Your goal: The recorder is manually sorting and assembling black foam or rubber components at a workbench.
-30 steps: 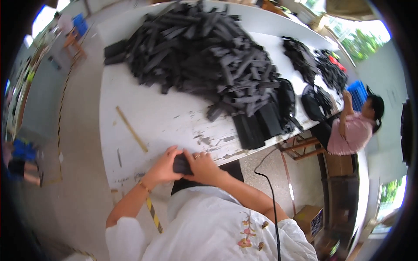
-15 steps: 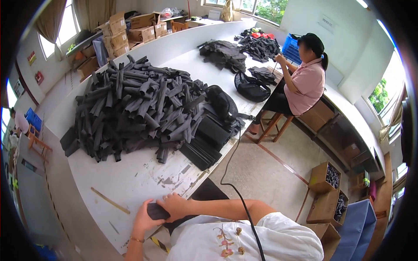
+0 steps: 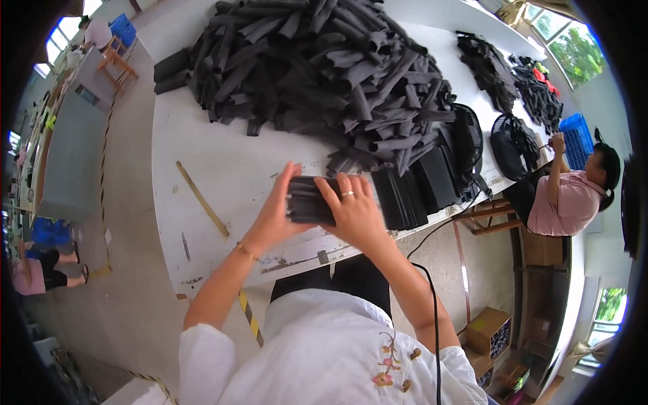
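Between my hands is a small stack of black flat pieces (image 3: 307, 200), held just above the white table (image 3: 223, 155) near its front edge. My left hand (image 3: 275, 206) grips the stack's left end, thumb raised along the side. My right hand (image 3: 356, 208), with a ring on one finger, wraps over its right end. Neat rows of black flat pieces (image 3: 399, 199) stand right of my right hand. Beyond my hands rises a large heap of curled black pieces (image 3: 304, 74).
A thin tan strip (image 3: 202, 199) lies on the table's left part. Black mesh items (image 3: 509, 145) sit farther right, near a co-worker in pink (image 3: 563, 202) and a blue crate (image 3: 576, 140). A black cable (image 3: 434, 304) runs past my right arm. Cardboard boxes (image 3: 487, 331) stand on the floor.
My view has turned downward and toward the table. Both hands, still around the black stack, now appear farther in over the tabletop, and my right hand's fingers lie across the stack.
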Available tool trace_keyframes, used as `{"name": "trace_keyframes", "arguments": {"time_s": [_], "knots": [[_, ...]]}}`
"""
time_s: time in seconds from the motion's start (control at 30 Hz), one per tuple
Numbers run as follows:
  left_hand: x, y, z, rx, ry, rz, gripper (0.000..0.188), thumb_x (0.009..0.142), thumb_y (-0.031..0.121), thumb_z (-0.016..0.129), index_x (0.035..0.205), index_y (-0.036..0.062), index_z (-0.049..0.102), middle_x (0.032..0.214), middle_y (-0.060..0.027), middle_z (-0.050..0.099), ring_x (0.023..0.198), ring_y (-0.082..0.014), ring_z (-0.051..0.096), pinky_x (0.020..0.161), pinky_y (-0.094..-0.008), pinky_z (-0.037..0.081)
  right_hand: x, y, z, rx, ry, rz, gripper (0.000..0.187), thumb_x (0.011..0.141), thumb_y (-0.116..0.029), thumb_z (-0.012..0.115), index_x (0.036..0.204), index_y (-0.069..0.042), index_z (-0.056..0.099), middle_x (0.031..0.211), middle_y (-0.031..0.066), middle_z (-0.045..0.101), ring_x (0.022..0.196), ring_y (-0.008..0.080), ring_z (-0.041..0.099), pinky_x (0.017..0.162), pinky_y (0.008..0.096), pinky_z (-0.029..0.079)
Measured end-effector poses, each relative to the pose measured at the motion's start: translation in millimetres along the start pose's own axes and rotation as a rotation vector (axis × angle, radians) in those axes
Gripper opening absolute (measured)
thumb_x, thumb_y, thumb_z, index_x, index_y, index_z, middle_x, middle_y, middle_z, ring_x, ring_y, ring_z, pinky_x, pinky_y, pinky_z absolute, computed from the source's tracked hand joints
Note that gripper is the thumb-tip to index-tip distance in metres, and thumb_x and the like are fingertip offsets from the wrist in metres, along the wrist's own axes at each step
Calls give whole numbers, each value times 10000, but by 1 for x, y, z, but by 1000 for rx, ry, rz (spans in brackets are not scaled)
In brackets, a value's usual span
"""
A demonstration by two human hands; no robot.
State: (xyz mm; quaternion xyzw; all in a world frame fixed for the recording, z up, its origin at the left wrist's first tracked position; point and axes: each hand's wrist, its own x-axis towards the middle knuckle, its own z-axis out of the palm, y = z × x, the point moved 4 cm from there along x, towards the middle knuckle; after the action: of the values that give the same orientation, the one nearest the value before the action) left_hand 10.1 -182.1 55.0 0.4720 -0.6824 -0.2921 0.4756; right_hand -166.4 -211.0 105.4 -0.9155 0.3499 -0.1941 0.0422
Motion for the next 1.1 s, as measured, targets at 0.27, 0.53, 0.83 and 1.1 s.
{"name": "trace_keyframes", "arguments": {"time_s": [0.27,0.53,0.83,1.1], "knots": [[-13,-56,8,131,-216,-44,1232,563,165,908,1524,61,144,1519,-221,250,1404,-415,272,1147,-485,288,9,19,53,77,-390,56,1109,581,-530,842,1479,-114,342,1406,264,403,1344,438,344,1144,570,193],[-16,-63,8,35,-203,-1,1337,573,319,924,1530,32,34,1561,-190,212,1427,-402,250,1159,-475,263,64,-11,25,122,180,154,784,971,-590,365,1437,41,365,1476,210,396,1407,403,304,1151,539,187],[-18,-67,12,135,-315,-99,1377,563,246,920,1529,3,-30,1589,-193,162,1475,-364,154,1188,-441,209,67,-23,61,91,-61,188,889,939,-669,312,1444,62,349,1442,228,443,1421,375,304,1164,561,136],[-14,-69,9,-21,-205,-142,1345,555,193,914,1534,11,9,1545,-231,240,1436,-395,251,1167,-451,261,40,12,64,405,-9,127,851,949,-643,362,1467,31,321,1503,220,359,1428,373,288,1179,482,168]]}}
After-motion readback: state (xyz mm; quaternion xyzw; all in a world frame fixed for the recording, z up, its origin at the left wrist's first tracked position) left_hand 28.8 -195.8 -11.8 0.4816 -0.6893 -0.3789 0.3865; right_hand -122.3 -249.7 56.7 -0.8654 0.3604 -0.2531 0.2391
